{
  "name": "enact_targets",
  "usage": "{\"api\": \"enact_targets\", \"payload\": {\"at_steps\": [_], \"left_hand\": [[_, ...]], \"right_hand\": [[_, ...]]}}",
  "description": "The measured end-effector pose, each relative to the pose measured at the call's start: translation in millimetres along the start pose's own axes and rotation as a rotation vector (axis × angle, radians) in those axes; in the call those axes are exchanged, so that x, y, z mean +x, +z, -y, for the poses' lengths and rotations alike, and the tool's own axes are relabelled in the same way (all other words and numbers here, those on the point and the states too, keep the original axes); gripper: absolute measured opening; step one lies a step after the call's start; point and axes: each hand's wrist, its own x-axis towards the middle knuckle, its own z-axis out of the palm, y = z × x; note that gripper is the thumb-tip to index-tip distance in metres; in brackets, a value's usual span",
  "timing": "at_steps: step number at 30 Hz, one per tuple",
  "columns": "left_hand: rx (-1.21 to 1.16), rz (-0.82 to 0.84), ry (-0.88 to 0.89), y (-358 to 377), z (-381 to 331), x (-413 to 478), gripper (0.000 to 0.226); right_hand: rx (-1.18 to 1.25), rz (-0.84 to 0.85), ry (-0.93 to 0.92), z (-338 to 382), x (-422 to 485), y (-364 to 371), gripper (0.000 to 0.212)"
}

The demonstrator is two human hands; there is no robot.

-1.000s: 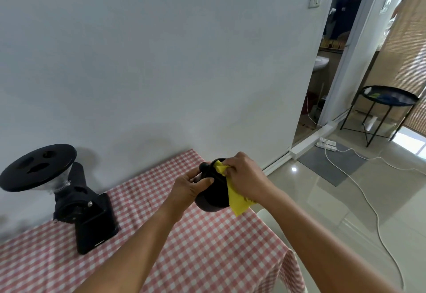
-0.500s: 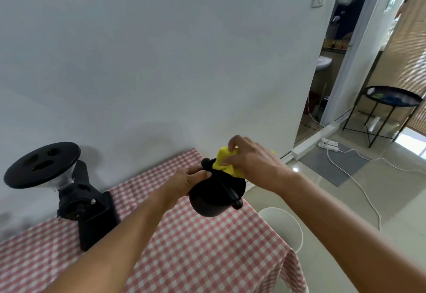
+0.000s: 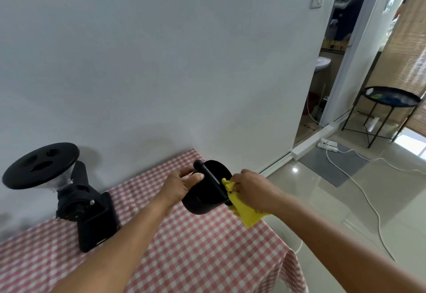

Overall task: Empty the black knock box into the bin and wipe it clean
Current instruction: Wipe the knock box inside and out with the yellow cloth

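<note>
The black knock box (image 3: 205, 197), round with a black bar across its mouth, is held above the table's right end. My left hand (image 3: 182, 184) grips its left side, thumb over the rim. My right hand (image 3: 251, 189) pinches a yellow cloth (image 3: 246, 212) against the near end of the bar at the box's right rim, with the cloth's tail hanging down. Only a thin white edge of the bin (image 3: 299, 245) shows by the table's right corner, under my right forearm.
A black coffee grinder (image 3: 78, 200) with a wide hopper lid stands at the left on the red-checked tablecloth (image 3: 184, 246). A white wall is right behind the table. On the floor to the right lie a white cable (image 3: 368, 202), a power strip and a grey mat, with a black side table (image 3: 389, 99) beyond.
My right hand with the cloth has moved from the top of the box's mouth to its right rim. The box has turned so the bar and opening show.
</note>
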Motion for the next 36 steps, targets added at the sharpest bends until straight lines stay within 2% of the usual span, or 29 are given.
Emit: {"api": "enact_targets", "payload": {"at_steps": [3,4,6,7,11,16,19,24,28,32,36], "left_hand": [[-0.015,-0.012,0.025,0.0,1.4,-1.7,0.021],[-0.012,-0.023,0.027,-0.6,0.5,-1.2,0.022],[-0.004,-0.036,0.02,-0.6,-2.4,0.3,0.02],[0.012,-0.028,0.013,0.4,-3.7,1.7,0.019],[0.108,0.014,0.001,4.3,-4.5,6.6,0.023],[0.129,0.049,-0.048,0.1,2.5,8.8,0.034],[0.094,0.078,-0.067,-2.4,2.9,9.0,0.039],[0.014,0.072,-0.072,-7.9,-1.8,8.9,0.032],[-0.003,0.046,-0.049,-11.1,-7.4,9.9,0.029],[0.006,0.025,-0.029,-15.6,-7.6,12.3,0.029],[-0.002,-0.008,0.001,-10.3,-3.9,14.8,0.037]], "right_hand": [[0.178,-0.14,0.065,-6.1,-1.4,-2.0,0.027],[0.195,-0.214,0.026,-5.5,-5.0,-1.7,0.029],[0.064,-0.291,-0.169,1.5,-14.4,-2.0,0.03],[-0.032,-0.29,-0.252,7.1,-19.4,-2.0,0.032],[-0.351,-0.311,-0.347,14.7,-15.7,2.8,0.046],[-0.61,-0.165,-0.45,17.8,-14.8,19.5,0.024],[-0.636,-0.123,-0.47,19.8,-14.8,22.5,0.028],[-0.479,-0.231,-0.431,13.9,-14.3,4.7,0.044],[-0.444,-0.306,-0.382,4.8,-9.1,-5.9,0.043],[-0.297,-0.389,-0.17,-3.6,-2.3,-14.8,0.046],[-0.235,-0.324,-0.061,0.8,6.8,-4.9,0.045]]}}
